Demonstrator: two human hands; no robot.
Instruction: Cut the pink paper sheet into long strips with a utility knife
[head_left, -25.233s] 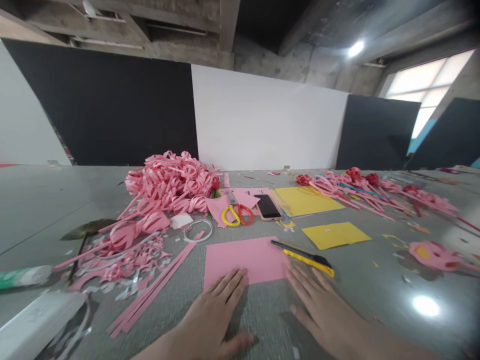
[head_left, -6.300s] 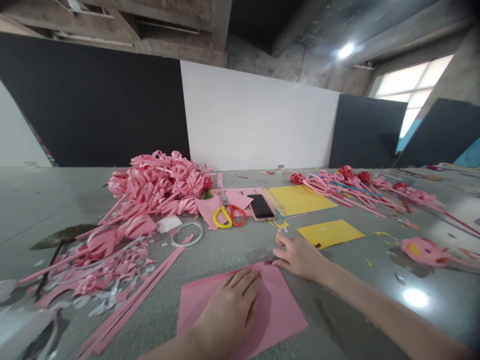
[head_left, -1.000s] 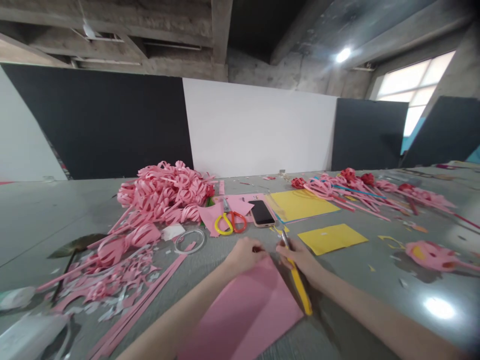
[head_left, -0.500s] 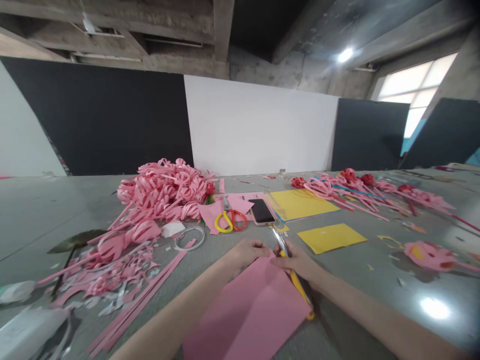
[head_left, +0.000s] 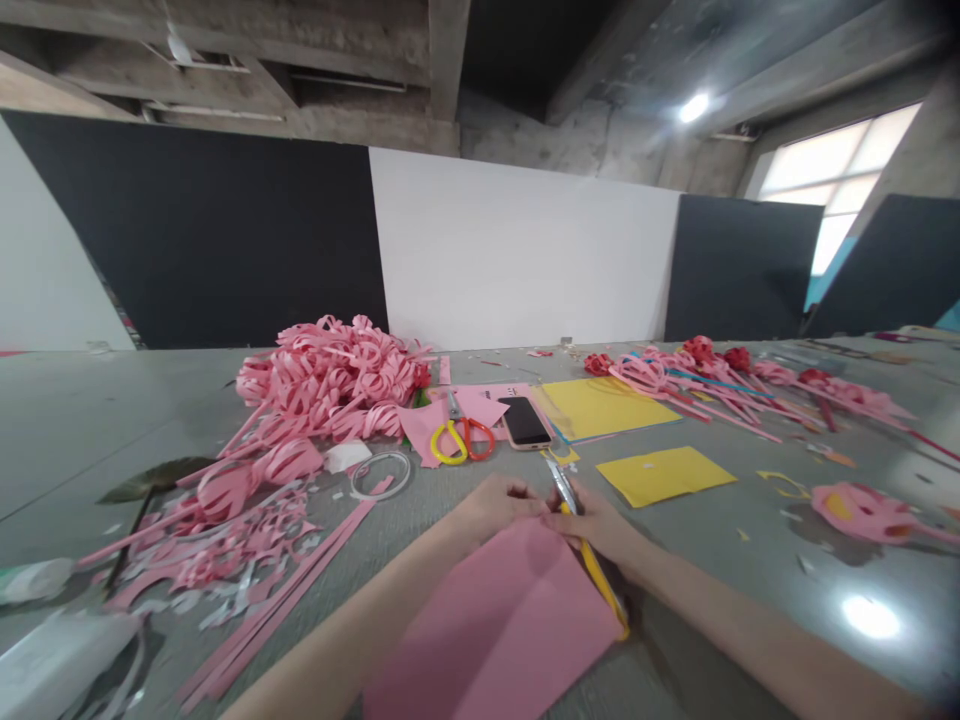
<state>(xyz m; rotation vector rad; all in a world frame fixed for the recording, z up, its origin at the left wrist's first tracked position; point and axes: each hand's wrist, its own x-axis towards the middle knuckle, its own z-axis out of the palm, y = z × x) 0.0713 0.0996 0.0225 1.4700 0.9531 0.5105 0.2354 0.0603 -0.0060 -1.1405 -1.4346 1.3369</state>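
Note:
A sheet of pink paper [head_left: 495, 625] lies before me, a faint crease running across it. My left hand [head_left: 504, 505] has its fingers curled at the far corner of this sheet, closed on it. Just to the right, my right hand [head_left: 592, 522] is wrapped round a yellow-handled tool with a metal head [head_left: 562, 485], which points away from me. The yellow handle [head_left: 602, 580] runs back along the sheet's right edge. My fingers cover the tool's middle, so its exact kind cannot be made out. Both hands nearly meet at the corner.
Beyond the hands lie scissors [head_left: 451, 440], a phone [head_left: 525, 424], yellow sheets [head_left: 666, 475] and a clear tape ring [head_left: 380, 476]. Pink paper flowers [head_left: 337, 375] and scraps [head_left: 217, 555] fill the left. More flowers [head_left: 862, 512] lie on the right.
Both hands keep almost the same place and grip. The far corner of the pink paper sits slightly lower under my fingers. The view has shifted a little.

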